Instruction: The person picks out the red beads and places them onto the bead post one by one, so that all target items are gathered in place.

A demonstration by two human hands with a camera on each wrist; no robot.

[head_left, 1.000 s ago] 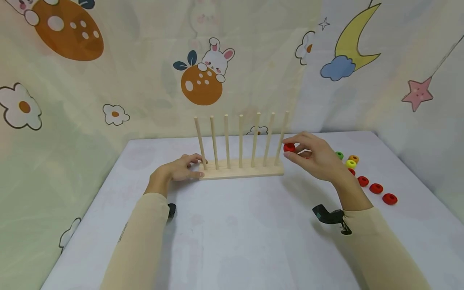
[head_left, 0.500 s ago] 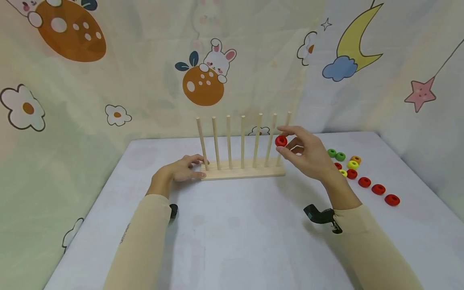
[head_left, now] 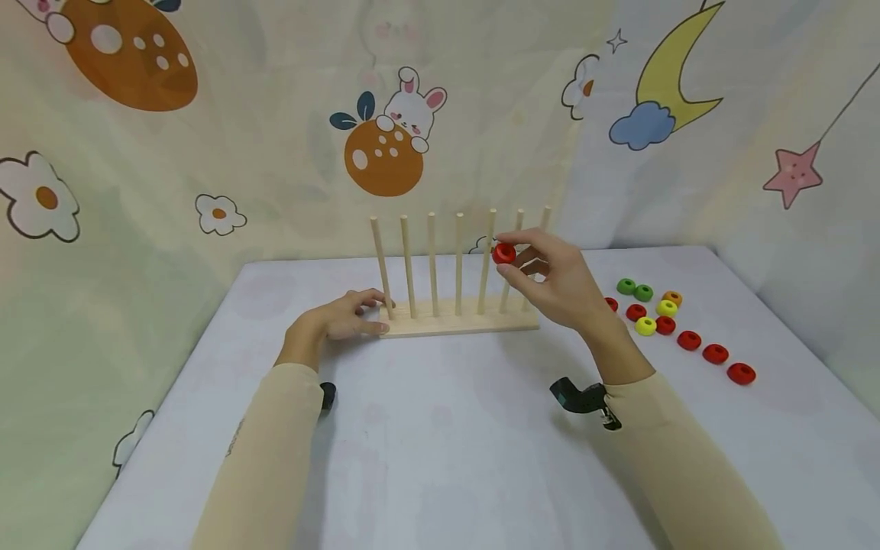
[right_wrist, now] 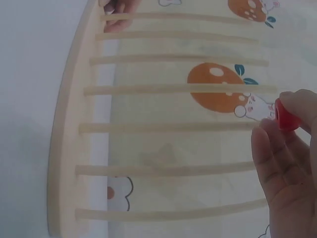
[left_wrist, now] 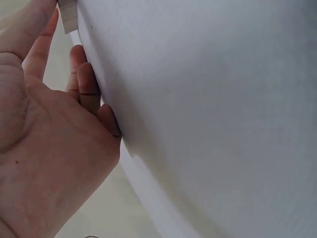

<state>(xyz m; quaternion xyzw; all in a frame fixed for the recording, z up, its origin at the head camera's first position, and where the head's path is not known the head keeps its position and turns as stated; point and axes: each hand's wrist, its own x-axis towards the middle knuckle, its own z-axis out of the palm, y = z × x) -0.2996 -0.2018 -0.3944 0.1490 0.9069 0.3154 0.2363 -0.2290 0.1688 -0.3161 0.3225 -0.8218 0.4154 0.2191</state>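
A wooden peg rack point(head_left: 459, 324) with several upright pegs stands toward the back of the white table. At its left end my left hand point(head_left: 337, 318) holds the base, thumb at the front and fingers behind. In the left wrist view only a corner of the base point(left_wrist: 69, 17) shows at the fingertips. My right hand point(head_left: 553, 279) pinches a red ring bead point(head_left: 504, 253) between thumb and forefinger, held up in front of the pegs toward the rack's right side. The right wrist view shows this red bead point(right_wrist: 286, 118) beside the peg tips, its hole partly visible.
Right of the rack lie loose ring beads: several red ones point(head_left: 689, 341), two green point(head_left: 643, 293), two yellow point(head_left: 666, 308) and an orange one point(head_left: 672, 297). A patterned cloth wall point(head_left: 289, 137) rises behind the table point(head_left: 440, 443).
My right hand has moved left and slightly up with the red bead, from beside the rack's right end to in front of the right-hand pegs. My left hand stays at the base.
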